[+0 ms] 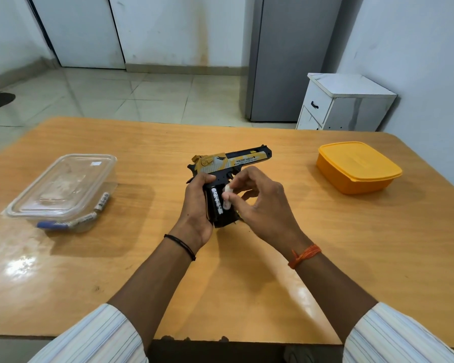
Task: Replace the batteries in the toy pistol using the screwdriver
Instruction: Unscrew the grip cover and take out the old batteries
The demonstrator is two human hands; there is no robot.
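Note:
A black and yellow toy pistol [236, 162] is held over the middle of the table, barrel pointing right. My left hand [197, 205] grips its handle from the left. The handle's battery bay is open, and one white battery [217, 201] lies in it. My right hand [260, 200] pinches a second white battery [227, 197] at the bay, right beside the first one. A blue-handled screwdriver [51, 225] lies on the table at the left, by the clear box, with two white batteries [101, 201] beside it.
A clear plastic box [60, 187] with its lid on stands at the left of the wooden table [351, 244]. A closed orange box [357, 166] stands at the right. Beyond the table are a white cabinet [344, 103] and a tiled floor.

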